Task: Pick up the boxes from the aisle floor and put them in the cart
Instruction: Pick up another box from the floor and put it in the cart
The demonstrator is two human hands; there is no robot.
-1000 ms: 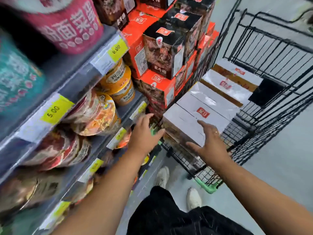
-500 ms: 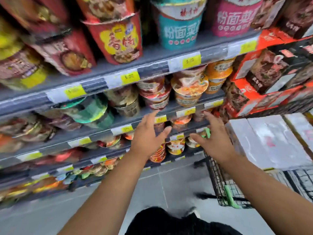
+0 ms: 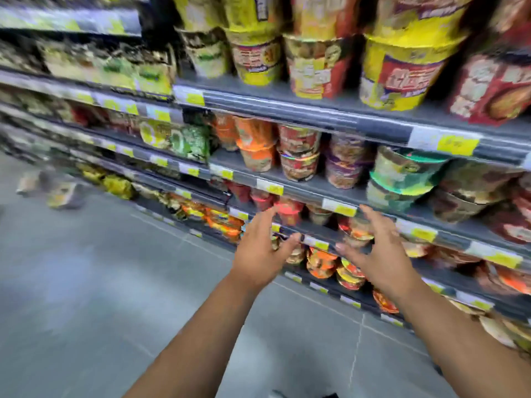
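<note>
the view had swung away from the cart, which was no longer in sight. left hand (image 3: 260, 248) and right hand (image 3: 376, 254) were empty, fingers spread. blurred boxes (image 3: 60, 193) lay on the floor (image 3: 86, 282) at ten o'clock, probably the next pickup.

Grey shelves (image 3: 316, 110) stacked with noodle cups (image 3: 402, 67); yellow price tags (image 3: 457, 143); grey floor (image 3: 86, 282).
</note>
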